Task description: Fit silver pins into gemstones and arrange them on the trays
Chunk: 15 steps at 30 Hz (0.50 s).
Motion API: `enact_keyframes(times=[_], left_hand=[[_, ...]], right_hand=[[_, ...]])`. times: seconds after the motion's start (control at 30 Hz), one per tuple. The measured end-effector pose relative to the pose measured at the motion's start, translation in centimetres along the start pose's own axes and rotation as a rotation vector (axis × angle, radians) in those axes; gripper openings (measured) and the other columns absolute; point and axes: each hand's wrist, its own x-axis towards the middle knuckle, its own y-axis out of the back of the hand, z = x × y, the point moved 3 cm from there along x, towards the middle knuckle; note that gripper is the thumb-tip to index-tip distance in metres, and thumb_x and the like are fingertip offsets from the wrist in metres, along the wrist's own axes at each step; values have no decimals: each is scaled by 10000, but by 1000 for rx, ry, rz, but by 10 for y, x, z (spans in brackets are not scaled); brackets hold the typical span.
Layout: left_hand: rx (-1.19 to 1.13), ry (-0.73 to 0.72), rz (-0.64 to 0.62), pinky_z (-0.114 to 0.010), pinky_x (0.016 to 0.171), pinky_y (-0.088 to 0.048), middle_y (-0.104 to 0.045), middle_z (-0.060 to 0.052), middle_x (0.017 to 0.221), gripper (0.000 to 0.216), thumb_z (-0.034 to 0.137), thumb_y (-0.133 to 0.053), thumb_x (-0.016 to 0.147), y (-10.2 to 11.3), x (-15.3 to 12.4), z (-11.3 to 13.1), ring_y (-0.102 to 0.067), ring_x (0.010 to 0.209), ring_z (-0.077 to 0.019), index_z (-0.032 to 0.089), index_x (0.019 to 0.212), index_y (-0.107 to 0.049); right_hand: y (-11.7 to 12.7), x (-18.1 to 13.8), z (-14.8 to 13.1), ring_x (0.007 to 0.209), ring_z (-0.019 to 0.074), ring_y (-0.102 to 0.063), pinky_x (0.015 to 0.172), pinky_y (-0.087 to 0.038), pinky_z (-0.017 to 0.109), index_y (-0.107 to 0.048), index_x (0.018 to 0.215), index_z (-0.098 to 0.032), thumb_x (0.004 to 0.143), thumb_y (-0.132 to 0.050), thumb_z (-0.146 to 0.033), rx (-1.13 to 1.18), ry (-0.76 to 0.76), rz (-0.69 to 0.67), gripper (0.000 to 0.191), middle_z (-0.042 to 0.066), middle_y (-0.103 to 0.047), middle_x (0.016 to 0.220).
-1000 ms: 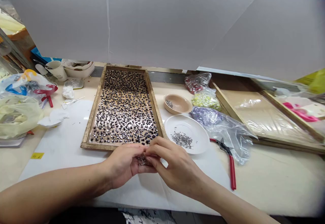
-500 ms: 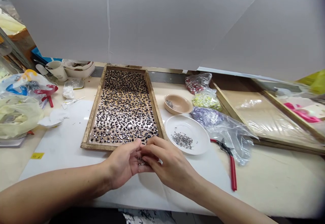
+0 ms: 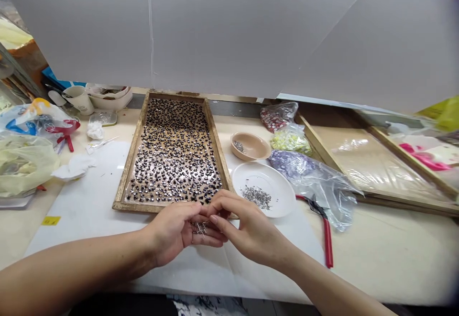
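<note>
Cupped palm up, my left hand holds a small heap of silvery metal pins. My right hand is closed in a pinch against the left thumb and fingertips; whatever sits between its fingers is too small to make out. Just beyond both hands lies a wooden-framed tray, its film-covered base dotted with many small dark, shiny pieces. Right of it, a white plate carries a pile of loose metal pins.
A tan bowl with small metal bits stands behind the plate. Red-handled pliers and a plastic bag with purple contents lie to the right, near another framed tray. Plastic bags and crumpled tissue are at left.
My right fingers have shifted from over the left palm to the left fingertips, leaving the pins in the palm more exposed. The view has shifted slightly.
</note>
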Motion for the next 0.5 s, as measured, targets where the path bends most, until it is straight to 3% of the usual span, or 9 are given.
enact_keyframes(times=[0.17, 0.5], left_hand=[[120, 28, -2, -345, 782, -488, -640, -90, 751, 133, 200, -604, 748, -2, -3, 0, -646, 720, -169, 79, 802, -619], [152, -6, 112, -317, 697, -497, -635, -65, 714, 250, 294, -705, 679, 2, 0, -2, -638, 643, -149, 106, 736, -549]], right_hand=[[3, 1, 2, 656, 119, -523, 556, -415, 236, -564, 725, -174, 799, -491, -109, -24, -49, 16, 123, 22, -553, 729], [2, 1, 2, 658, 113, -521, 539, -405, 219, -582, 737, -183, 802, -499, -111, 4, -38, 75, 128, 19, -559, 732]])
